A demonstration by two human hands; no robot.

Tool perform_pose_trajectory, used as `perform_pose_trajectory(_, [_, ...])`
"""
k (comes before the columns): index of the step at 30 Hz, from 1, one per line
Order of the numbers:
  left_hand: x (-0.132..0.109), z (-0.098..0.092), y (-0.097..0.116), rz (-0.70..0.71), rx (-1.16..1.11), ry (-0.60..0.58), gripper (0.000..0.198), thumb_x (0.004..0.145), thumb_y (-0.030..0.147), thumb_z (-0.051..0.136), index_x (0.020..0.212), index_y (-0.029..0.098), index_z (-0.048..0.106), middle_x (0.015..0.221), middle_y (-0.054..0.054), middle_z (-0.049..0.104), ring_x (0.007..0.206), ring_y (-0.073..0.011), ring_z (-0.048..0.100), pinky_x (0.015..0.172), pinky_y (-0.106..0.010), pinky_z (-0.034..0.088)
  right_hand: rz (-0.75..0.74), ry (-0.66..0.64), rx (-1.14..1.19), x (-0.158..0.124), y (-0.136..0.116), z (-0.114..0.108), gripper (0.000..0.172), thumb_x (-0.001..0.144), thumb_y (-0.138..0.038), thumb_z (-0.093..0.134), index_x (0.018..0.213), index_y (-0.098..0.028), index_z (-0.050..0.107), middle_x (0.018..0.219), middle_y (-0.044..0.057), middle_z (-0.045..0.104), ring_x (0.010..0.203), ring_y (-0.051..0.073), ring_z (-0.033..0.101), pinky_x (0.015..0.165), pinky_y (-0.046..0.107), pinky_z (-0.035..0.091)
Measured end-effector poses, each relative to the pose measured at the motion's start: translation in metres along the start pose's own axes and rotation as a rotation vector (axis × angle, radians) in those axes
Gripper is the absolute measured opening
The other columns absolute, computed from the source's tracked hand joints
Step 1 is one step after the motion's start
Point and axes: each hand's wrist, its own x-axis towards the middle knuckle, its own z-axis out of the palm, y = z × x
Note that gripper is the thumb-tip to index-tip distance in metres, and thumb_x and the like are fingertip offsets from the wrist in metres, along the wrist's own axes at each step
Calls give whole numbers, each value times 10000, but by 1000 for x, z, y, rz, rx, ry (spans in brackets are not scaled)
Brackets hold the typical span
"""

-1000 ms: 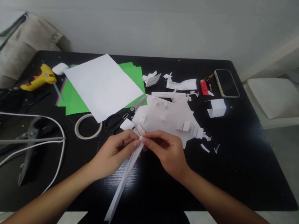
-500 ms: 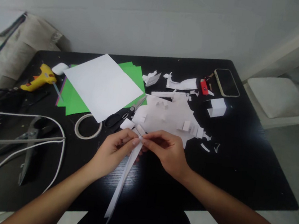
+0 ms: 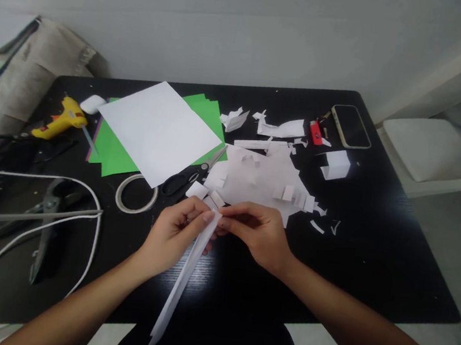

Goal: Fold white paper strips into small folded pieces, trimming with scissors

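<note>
A long folded strip of white paper hangs from my fingers over the front of the black table. My left hand pinches it near the top, thumb on its face. At the strip's upper end, my right hand has thumb and index finger pressed together on the edge. Just beyond my hands lies a large white paper cutout with small folded tabs. Scissors with black handles rest left of it, their blades pointing away to the right. Fingers partly cover the strip's top.
A white sheet tops green paper. Tape roll, yellow glue gun, pliers and a looping white cable are left. Paper scraps, red lighter, phone and folded white paper lie right.
The strip's lower end has swung left and toward me, and more of its face now shows by my left thumb. Both hands stay nearly in place.
</note>
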Motion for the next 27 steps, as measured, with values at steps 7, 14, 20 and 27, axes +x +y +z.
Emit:
perform_pose_trajectory(7, [0, 0, -2, 109, 85, -2, 228, 1039, 334, 598, 884, 170, 633, 729, -8, 723, 548, -119, 691, 522, -217, 567, 38, -16, 27, 0, 0, 0, 192, 716, -262, 945, 843, -195, 817, 752, 14, 807, 683, 168, 783, 731, 314, 685])
perform_pose_trajectory(14, [-2, -2, -2, 159, 223, 26, 232, 1048, 314, 572, 862, 193, 639, 673, 14, 703, 540, -111, 652, 519, -205, 511, 64, -54, 54, 1, -3, -1, 208, 700, -274, 956, 807, -186, 801, 734, 9, 795, 666, 160, 770, 709, 299, 671])
perform_pose_trajectory(20, [-2, -3, 0, 191, 255, 39, 231, 1038, 272, 569, 828, 196, 626, 654, 23, 697, 528, -109, 631, 511, -207, 487, 72, -107, 86, 2, -5, -1, 211, 724, -262, 942, 873, -194, 810, 737, 0, 792, 669, 155, 770, 695, 290, 665])
perform_pose_trajectory(27, [0, -3, 0, 228, 241, 4, 218, 1032, 245, 577, 829, 189, 633, 676, 10, 713, 548, -111, 648, 535, -209, 502, 50, -102, 46, 2, -4, -2, 172, 729, -266, 939, 832, -199, 818, 711, 0, 782, 655, 151, 752, 691, 291, 659])
